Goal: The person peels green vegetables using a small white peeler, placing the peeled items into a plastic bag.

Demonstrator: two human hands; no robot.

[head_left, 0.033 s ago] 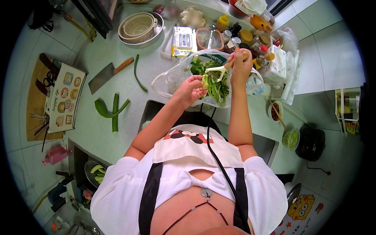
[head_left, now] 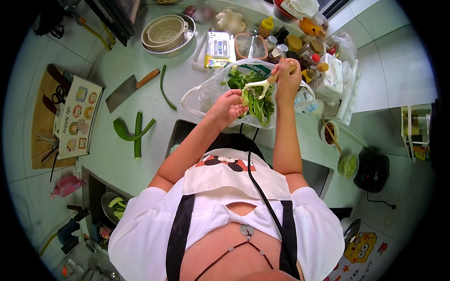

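Observation:
In my right hand (head_left: pixel 288 80) is a Y-shaped peeler (head_left: pixel 263 85) with a tan handle and a pale head, my fingers wrapped round the handle. My left hand (head_left: pixel 228 108) pinches a pale green vegetable piece (head_left: pixel 245 98) right by the peeler's head. Most of that piece is hidden by my fingers. Both hands are over an opened clear plastic bag (head_left: pixel 199 96) that holds green peelings (head_left: pixel 261 108). To the left on the counter lie several green stalks (head_left: pixel 138 136), a longer thin one (head_left: pixel 165 88) and a cleaver (head_left: pixel 123 96) with a wooden handle.
Nested strainers in a metal bowl (head_left: pixel 190 40) stand at the back left. A wipes pack (head_left: pixel 219 47), jars and bottles (head_left: pixel 294 43) line the back. At right are a small bowl (head_left: pixel 329 133) and a tub of chopped greens (head_left: pixel 347 166). Cut pieces fill a bowl (head_left: pixel 110 206) at lower left.

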